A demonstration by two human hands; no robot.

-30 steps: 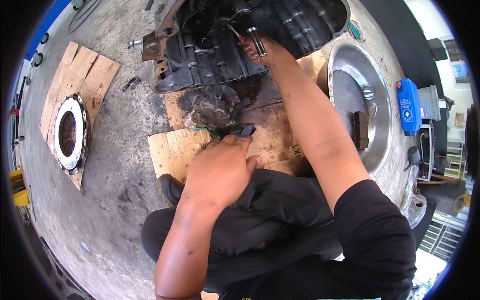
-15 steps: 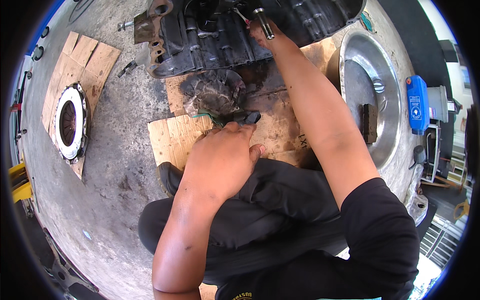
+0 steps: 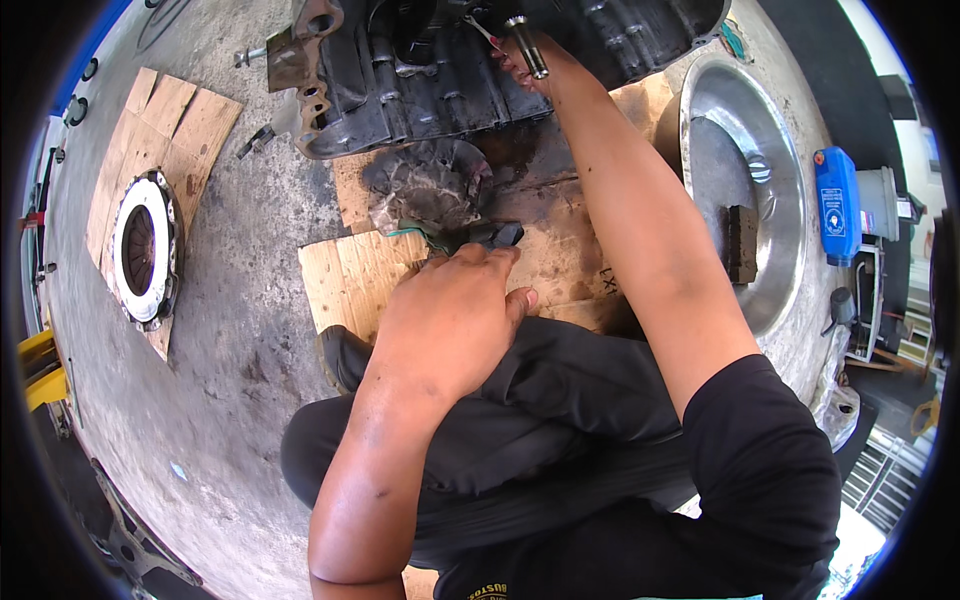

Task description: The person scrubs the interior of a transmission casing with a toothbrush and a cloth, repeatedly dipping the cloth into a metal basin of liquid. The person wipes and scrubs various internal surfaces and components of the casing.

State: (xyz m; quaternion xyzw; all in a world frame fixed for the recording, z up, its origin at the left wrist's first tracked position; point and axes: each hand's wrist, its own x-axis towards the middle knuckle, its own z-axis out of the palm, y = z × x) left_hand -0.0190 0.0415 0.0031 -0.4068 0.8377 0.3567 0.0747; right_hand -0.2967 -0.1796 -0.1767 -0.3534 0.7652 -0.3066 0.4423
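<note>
At the top, my right hand [image 3: 538,72] is closed on a thin light-coloured tool [image 3: 484,32]; its far end reaches into a dark, oily metal casting [image 3: 450,95]. A shiny metal pin [image 3: 527,48] stands up from the casting, beside that hand. In the middle, my left hand [image 3: 450,320] is palm down with its thumb apart. Its fingertips are bent out of sight against a black object [image 3: 495,235] whose kind I cannot make out. Beyond it lies a crumpled grey, grease-stained bundle [image 3: 430,185], with a green strand at its near edge.
Stained cardboard [image 3: 345,275] lies beneath the casting. On the left, a round clutch cover [image 3: 146,250] rests on another cardboard piece [image 3: 190,115]. To the right stand a wide metal basin [image 3: 780,270] holding a dark block [image 3: 742,245], and a blue bottle [image 3: 838,205].
The view has shifted slightly. My right fingers have moved a little on the thin tool; my left hand stays in the same place beside the black object.
</note>
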